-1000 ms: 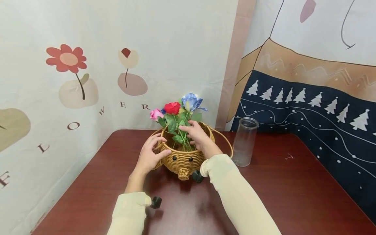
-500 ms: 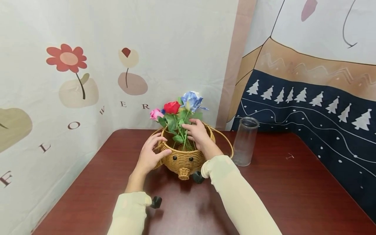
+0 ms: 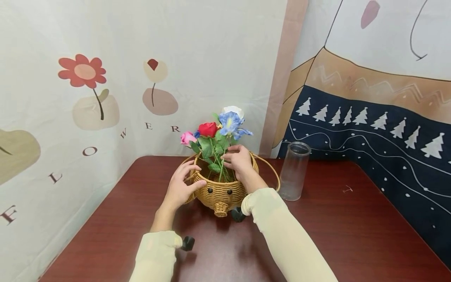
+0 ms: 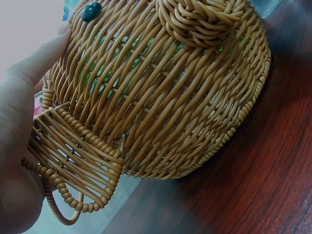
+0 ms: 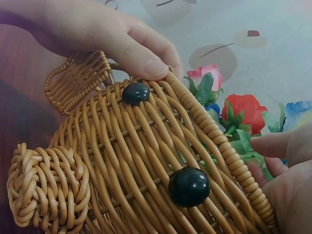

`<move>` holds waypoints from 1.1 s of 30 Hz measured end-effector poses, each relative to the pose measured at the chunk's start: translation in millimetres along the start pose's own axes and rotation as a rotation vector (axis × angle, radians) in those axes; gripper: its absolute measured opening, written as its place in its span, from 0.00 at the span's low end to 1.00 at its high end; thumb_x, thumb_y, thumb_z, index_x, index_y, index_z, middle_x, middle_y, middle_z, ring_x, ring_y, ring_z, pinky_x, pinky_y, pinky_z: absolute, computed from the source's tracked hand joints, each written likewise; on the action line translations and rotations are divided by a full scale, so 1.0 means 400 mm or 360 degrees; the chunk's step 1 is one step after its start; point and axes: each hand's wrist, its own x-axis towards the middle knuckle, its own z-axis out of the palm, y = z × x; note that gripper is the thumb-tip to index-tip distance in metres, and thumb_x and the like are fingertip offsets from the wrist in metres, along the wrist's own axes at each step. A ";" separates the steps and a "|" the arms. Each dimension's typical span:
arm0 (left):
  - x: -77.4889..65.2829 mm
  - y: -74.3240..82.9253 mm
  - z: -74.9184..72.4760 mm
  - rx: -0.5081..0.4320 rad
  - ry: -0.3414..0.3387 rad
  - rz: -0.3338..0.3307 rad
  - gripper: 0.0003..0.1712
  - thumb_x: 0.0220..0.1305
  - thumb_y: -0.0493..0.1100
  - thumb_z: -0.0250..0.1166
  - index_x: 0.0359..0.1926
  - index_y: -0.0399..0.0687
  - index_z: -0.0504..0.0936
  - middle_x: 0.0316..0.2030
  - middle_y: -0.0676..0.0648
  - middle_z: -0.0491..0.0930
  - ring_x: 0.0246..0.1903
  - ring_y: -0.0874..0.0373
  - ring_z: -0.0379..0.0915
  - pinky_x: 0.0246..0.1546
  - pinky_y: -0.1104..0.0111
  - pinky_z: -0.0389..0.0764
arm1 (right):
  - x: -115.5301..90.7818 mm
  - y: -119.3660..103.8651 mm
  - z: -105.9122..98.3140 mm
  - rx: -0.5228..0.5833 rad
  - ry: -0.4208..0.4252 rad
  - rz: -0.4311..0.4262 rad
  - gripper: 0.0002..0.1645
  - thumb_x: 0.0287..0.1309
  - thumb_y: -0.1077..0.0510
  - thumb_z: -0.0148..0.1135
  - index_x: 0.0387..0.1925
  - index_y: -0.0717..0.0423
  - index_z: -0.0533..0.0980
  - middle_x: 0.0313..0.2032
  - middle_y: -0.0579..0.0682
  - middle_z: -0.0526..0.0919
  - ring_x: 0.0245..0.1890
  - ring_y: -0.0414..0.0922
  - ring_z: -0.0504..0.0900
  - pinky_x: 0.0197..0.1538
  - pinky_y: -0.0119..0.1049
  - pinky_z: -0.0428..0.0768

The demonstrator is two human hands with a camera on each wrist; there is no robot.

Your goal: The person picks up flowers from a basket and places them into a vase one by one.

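A wicker basket (image 3: 220, 196) with a pig's snout and black button eyes stands on the table. My left hand (image 3: 179, 186) holds its left rim, fingers on top and thumb at the front; the left wrist view shows the woven ear (image 4: 78, 156) beside the palm. Inside the basket stand artificial flowers: a pink rose (image 3: 188, 138), a red rose (image 3: 208, 129), a blue flower (image 3: 230, 123) and a white one (image 3: 234, 111) behind it. Over the right part of the opening, my right hand (image 3: 240, 162) pinches the stem below the blue flower. The lower stems are partly hidden by the rim.
Right of the basket stands a tall clear glass vase (image 3: 294, 172), close to the basket's looped handle (image 3: 273, 168). The dark red table (image 3: 352, 227) meets printed cloth backdrops at the back and right.
My right hand has shifted slightly to the right. The blue flower has turned and moved a little right, showing more of the white flower behind it. The left hand stays on the rim.
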 end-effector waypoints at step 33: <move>-0.006 -0.003 -0.005 -0.0006 -0.0002 0.0003 0.24 0.52 0.47 0.76 0.49 0.49 0.80 0.66 0.44 0.67 0.66 0.46 0.58 0.59 0.46 0.67 | 0.011 -0.030 0.000 -0.0235 0.0168 -0.0240 0.13 0.60 0.67 0.62 0.46 0.68 0.77 0.34 0.54 0.80 0.27 0.44 0.78 0.33 0.39 0.82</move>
